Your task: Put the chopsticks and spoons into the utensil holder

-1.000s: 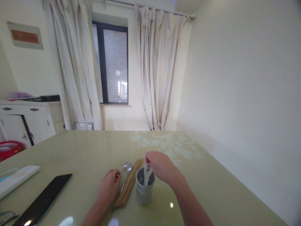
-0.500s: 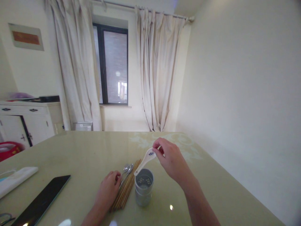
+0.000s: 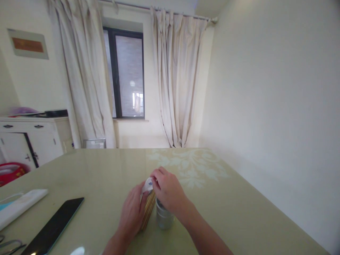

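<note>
My right hand (image 3: pixel 168 191) holds a white ceramic spoon (image 3: pixel 147 185) with a blue mark, low over the table beside the bundle of wooden chopsticks (image 3: pixel 148 210). My left hand (image 3: pixel 132 210) rests flat on the chopsticks and touches the spoon's end; it covers the metal spoons seen earlier. A grey metal cup (image 3: pixel 164 217) stands just right of the chopsticks, partly hidden under my right wrist.
The pale green glass table (image 3: pixel 225 198) carries a black phone (image 3: pixel 54 228) at the left, a white folded cloth (image 3: pixel 21 205) and scissors (image 3: pixel 9 244) at the left edge. A white cabinet (image 3: pixel 32 136), a red basin (image 3: pixel 10 170) and curtains stand beyond.
My right hand lifted the white spoon out of the metal cup and carried it left and down to the chopsticks. My left hand slid forward over the metal spoons.
</note>
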